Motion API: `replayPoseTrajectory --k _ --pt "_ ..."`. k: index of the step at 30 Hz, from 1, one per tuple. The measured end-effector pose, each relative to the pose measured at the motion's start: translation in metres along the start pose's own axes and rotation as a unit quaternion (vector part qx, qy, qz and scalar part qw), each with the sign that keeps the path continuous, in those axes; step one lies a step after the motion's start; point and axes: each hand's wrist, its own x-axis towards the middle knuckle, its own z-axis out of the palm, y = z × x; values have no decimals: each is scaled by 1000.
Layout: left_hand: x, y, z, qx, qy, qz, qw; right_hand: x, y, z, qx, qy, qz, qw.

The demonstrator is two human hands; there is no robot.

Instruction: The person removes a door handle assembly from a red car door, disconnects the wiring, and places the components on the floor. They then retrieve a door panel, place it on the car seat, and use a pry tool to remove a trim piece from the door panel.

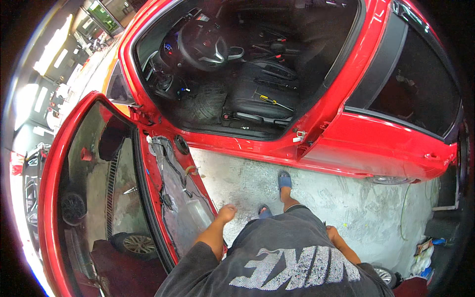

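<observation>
My left hand (227, 213) is curled closed beside the stripped inner side of an open red car door (185, 198); nothing shows in it. Wires and a grey lining are bare on that door, with a curved handle-like piece (189, 171) sticking out. Low at my right side, my right hand (334, 233) is closed, and a small dark thing pokes out by its fingers, too little of it visible to name. On the black driver's seat (247, 91) lies a screwdriver with a yellow handle (267, 99), well away from both hands.
The red car body (237, 143) stands ahead, showing its steering wheel (203, 44) and floor mat (208, 101). The door's window glass (114, 188) spreads at left. My sandalled feet stand on the pale concrete floor (346, 198). Bags and small items (423, 260) lie at right.
</observation>
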Motion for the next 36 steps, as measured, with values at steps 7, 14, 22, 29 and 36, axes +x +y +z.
replayPoseTrajectory --k 7,14,22,29,36 --pt "-21 36 23 80 -112 -16 990 -8 41 37 184 20 6 983" --pt "4 48 -12 -18 -5 -120 993 101 28 -10 5 29 75 997" --pt "15 56 -39 -76 41 -202 976 280 9 -50 121 -28 25 992" --pt "58 210 -71 -32 90 -199 975 321 -64 -147 366 -182 102 907" --pt "101 317 -66 -24 83 -80 993 322 -76 -185 282 -197 100 934"
